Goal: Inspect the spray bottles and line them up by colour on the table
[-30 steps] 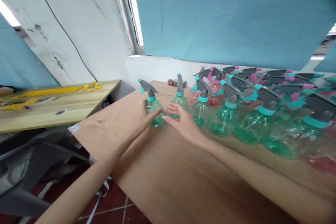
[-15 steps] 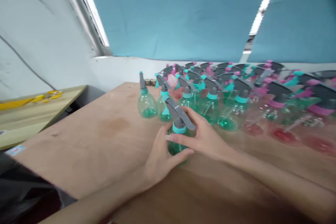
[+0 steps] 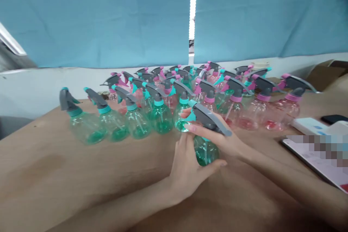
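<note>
One green spray bottle (image 3: 207, 151), we observe, is grasped two-handed: its body sits within the left grip (image 3: 185, 170), its sprayer head within the right grip (image 3: 231, 145); beyond both, rows of similar bottles (image 3: 162, 116) stand on the tabletop (image 3: 81, 166).

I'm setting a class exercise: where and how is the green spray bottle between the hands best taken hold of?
Probably around the rounded body of the green spray bottle, from the left, where the left hand is. The body bulges below the narrower collar, which suits a wrapped grip, while the grey trigger lever slants down to the right and other spray bottles stand behind.
</note>
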### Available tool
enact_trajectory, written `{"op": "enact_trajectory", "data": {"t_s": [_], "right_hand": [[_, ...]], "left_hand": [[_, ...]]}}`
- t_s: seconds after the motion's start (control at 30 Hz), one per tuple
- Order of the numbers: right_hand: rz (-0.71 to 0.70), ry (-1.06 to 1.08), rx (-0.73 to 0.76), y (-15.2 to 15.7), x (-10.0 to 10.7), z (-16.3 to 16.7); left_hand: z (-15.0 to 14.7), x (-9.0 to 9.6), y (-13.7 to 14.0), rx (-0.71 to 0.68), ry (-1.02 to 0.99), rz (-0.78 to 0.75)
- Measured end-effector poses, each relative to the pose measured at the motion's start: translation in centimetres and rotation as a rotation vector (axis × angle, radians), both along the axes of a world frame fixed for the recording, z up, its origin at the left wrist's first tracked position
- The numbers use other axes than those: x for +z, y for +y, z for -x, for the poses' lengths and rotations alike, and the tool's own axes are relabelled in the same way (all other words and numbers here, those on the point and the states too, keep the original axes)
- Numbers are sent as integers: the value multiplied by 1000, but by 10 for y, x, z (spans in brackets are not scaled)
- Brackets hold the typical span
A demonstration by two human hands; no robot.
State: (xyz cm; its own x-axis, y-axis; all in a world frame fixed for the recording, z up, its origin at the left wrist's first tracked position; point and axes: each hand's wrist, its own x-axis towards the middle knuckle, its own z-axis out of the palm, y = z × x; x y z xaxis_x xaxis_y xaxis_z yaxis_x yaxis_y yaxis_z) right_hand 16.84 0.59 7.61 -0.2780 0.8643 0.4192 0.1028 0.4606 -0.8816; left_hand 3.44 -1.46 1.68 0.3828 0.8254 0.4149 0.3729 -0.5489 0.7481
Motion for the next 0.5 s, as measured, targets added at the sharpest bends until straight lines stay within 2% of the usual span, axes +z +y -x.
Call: {"op": "enact_trajectory", "data": {"t_s": [0.17, 0.4, 0.5], "right_hand": [[54, -78, 55, 3, 2, -13], [-31, -77, 55, 5, -4, -16], [-14, -77, 49, 4, -9, -17]], "left_hand": [[-1, -2, 5, -37, 114, -74], [40, -9, 16, -158, 410, -223], [57, -10, 18, -188, 560, -202]]}}
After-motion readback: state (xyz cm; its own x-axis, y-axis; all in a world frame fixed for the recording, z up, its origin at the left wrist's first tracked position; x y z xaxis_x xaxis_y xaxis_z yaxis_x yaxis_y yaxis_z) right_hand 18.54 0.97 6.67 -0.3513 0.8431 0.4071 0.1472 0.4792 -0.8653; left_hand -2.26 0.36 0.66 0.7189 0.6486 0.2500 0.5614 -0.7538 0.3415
